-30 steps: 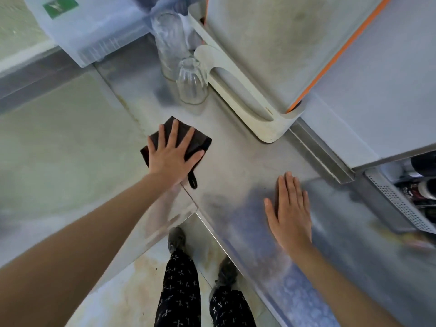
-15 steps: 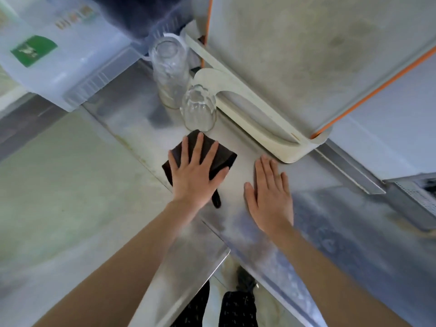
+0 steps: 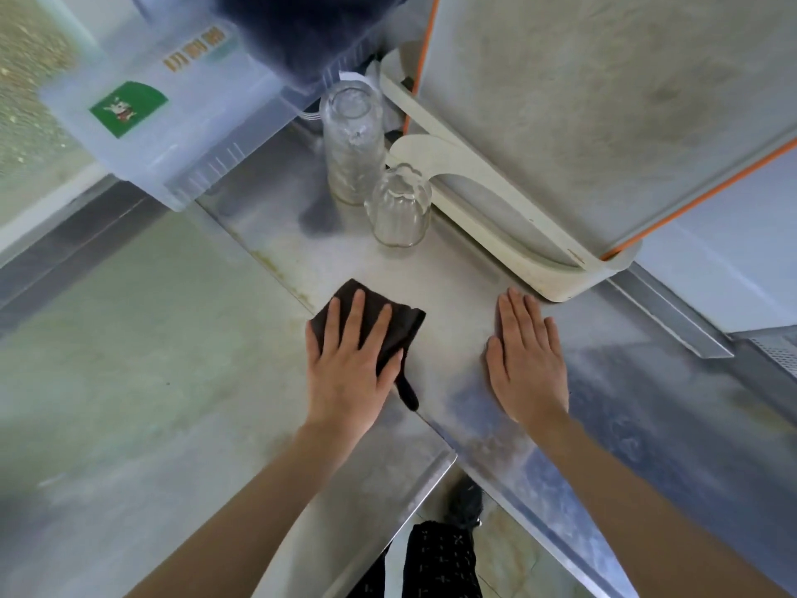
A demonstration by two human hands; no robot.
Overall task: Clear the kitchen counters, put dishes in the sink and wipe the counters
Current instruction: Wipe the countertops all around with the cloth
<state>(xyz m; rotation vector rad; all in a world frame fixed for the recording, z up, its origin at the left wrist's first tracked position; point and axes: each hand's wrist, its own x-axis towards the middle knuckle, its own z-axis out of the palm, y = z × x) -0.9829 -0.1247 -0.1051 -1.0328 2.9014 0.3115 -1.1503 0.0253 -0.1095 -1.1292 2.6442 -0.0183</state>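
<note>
Pressing flat, your left hand (image 3: 351, 364) spreads straight fingers over the dark cloth (image 3: 390, 328) on the steel counter (image 3: 453, 295); your right hand (image 3: 526, 364) lies flat, holding nothing, near two upturned glasses (image 3: 401, 209).

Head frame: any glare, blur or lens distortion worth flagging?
Head view: wide-angle bending curves the edges of the stainless steel counter; haze and glare veil its surface, the tall clear glass and the short ribbed clear glass; the translucent plastic box looks soft; the left hand, right hand and dark brown cloth are sharp.
</note>
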